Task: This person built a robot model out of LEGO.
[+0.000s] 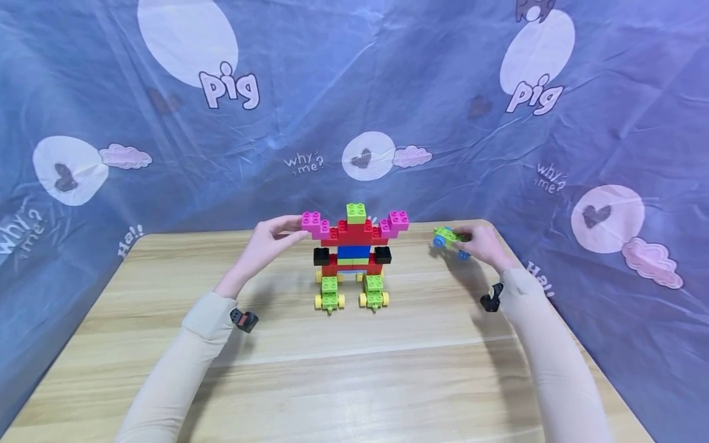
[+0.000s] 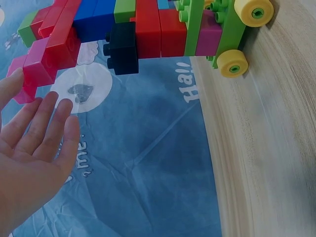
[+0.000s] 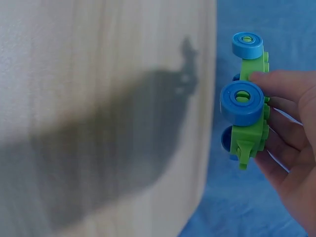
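A toy figure built of blocks [image 1: 354,234] stands upright on the table on two green wheeled bases with yellow wheels. Its body is red, blue and black, its head green, its raised arms pink. My left hand [image 1: 264,246] pinches the outer pink block [image 2: 30,86] of the arm on the left; the thumb lies over its near side, while the other fingers extend past its edge, fairly straight. Off to the right, my right hand [image 1: 483,244] grips a green wheeled block base [image 3: 249,136] with blue wheels, held above the tabletop. Its far side is partly hidden by my fingers.
The wooden table [image 1: 354,369] has its back edge just behind the figure. Blue printed cloth [image 1: 310,74] hangs behind and along both sides. The right hand is near the table's back right corner, casting a shadow on the wood.
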A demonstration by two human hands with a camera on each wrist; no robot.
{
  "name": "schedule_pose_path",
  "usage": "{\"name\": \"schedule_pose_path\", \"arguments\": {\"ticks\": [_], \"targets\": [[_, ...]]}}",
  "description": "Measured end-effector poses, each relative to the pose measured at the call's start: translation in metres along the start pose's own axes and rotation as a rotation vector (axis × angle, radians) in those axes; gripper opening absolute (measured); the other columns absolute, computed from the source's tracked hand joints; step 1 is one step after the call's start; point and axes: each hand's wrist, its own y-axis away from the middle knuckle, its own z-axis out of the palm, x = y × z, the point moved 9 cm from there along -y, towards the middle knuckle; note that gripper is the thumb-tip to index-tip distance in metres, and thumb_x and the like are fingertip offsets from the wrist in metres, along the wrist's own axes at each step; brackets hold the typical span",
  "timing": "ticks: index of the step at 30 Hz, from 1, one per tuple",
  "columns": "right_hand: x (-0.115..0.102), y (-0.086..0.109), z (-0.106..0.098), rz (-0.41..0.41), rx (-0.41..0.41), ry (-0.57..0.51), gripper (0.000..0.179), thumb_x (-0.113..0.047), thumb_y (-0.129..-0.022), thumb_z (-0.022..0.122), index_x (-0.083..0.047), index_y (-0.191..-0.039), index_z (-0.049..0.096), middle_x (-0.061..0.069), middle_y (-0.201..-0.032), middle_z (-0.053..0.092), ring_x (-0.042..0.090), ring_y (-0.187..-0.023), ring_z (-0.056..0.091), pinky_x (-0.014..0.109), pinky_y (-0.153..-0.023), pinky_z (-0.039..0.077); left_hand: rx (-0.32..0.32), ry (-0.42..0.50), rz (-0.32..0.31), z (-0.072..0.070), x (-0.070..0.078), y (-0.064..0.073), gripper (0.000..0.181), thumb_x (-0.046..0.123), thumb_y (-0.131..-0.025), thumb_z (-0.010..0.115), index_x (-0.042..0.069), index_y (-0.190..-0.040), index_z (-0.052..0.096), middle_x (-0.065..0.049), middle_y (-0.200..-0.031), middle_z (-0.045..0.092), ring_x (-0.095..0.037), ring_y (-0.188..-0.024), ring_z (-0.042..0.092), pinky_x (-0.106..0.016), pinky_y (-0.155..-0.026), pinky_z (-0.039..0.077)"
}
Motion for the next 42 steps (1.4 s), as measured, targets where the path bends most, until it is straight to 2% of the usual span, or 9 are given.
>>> {"name": "schedule_pose_path", "arguments": {"ticks": [7, 10, 13, 22, 27, 33, 37, 42], "targets": [[-0.023, -0.001, -0.026, -0.012, 0.031, 0.031, 0.038, -0.017, -0.087, 0.072, 0.001, -0.120, 0.069, 0.023, -0.105, 0.074, 0.031, -0.088, 0.069, 0.040, -0.077, 0.052, 0.008, 0.006, 0.007, 0.000, 0.000, 0.001, 0.054, 0.035, -0.092, 0.070, 0.008, -0.137, 0.058, -0.012, -0.132, 0.066, -0.027, -0.117, 0.066, -0.039, -0.101, 0.055], [-0.035, -0.003, -0.036, -0.033, 0.051, 0.026, 0.036, -0.018, -0.087, 0.072, 0.001, -0.118, 0.070, 0.022, -0.103, 0.075, 0.028, -0.085, 0.069, 0.031, -0.072, 0.052, 0.009, 0.010, 0.008, 0.000, 0.000, 0.000, 0.053, 0.034, -0.092, 0.070, 0.008, -0.137, 0.058, -0.013, -0.132, 0.066, -0.027, -0.116, 0.066, -0.037, -0.100, 0.055], [-0.051, -0.005, -0.048, -0.067, 0.073, 0.013, 0.035, -0.018, -0.087, 0.073, 0.000, -0.117, 0.071, 0.021, -0.104, 0.075, 0.025, -0.083, 0.069, 0.028, -0.071, 0.052, 0.007, 0.008, 0.009, 0.000, 0.001, 0.000, 0.052, 0.032, -0.093, 0.069, 0.007, -0.137, 0.058, -0.014, -0.132, 0.066, -0.028, -0.116, 0.067, -0.036, -0.099, 0.055], [-0.104, -0.010, -0.080, -0.147, 0.110, 0.004, 0.034, -0.016, -0.086, 0.076, -0.003, -0.117, 0.072, 0.017, -0.108, 0.075, 0.024, -0.088, 0.067, 0.039, -0.080, 0.054, 0.001, 0.012, 0.014, 0.003, 0.001, -0.002, 0.050, 0.031, -0.094, 0.068, 0.007, -0.137, 0.058, -0.014, -0.132, 0.066, -0.028, -0.115, 0.067, -0.035, -0.099, 0.055], [-0.134, -0.011, -0.092, -0.217, 0.106, 0.004, 0.034, -0.016, -0.087, 0.075, -0.004, -0.118, 0.072, 0.017, -0.110, 0.074, 0.025, -0.089, 0.067, 0.043, -0.081, 0.054, 0.009, 0.017, 0.024, 0.000, 0.001, 0.000, 0.051, 0.032, -0.093, 0.069, 0.008, -0.137, 0.058, -0.014, -0.131, 0.066, -0.028, -0.116, 0.066, -0.034, -0.098, 0.056], [-0.163, -0.011, -0.104, -0.278, 0.106, 0.012, 0.032, -0.015, -0.087, 0.074, -0.004, -0.117, 0.072, 0.016, -0.107, 0.075, 0.023, -0.084, 0.064, 0.039, -0.075, 0.052, 0.008, 0.025, 0.018, 0.000, -0.002, -0.001, 0.053, 0.035, -0.093, 0.070, 0.009, -0.137, 0.058, -0.013, -0.132, 0.065, -0.028, -0.118, 0.065, -0.039, -0.101, 0.054], [-0.180, -0.010, -0.109, -0.308, 0.100, 0.009, 0.033, -0.017, -0.087, 0.074, -0.005, -0.118, 0.072, 0.013, -0.108, 0.075, 0.020, -0.083, 0.063, 0.032, -0.074, 0.050, 0.009, 0.026, 0.019, 0.000, -0.001, -0.001, 0.052, 0.034, -0.092, 0.070, 0.009, -0.137, 0.058, -0.013, -0.132, 0.066, -0.028, -0.117, 0.066, -0.038, -0.100, 0.055], [-0.206, -0.010, -0.110, -0.366, 0.076, 0.002, 0.033, -0.017, -0.087, 0.075, -0.007, -0.119, 0.072, 0.010, -0.107, 0.075, 0.017, -0.080, 0.060, 0.030, -0.072, 0.048, 0.009, 0.017, 0.019, -0.001, -0.001, -0.001, 0.051, 0.033, -0.093, 0.069, 0.008, -0.137, 0.058, -0.013, -0.132, 0.066, -0.028, -0.117, 0.066, -0.036, -0.100, 0.055]]}}
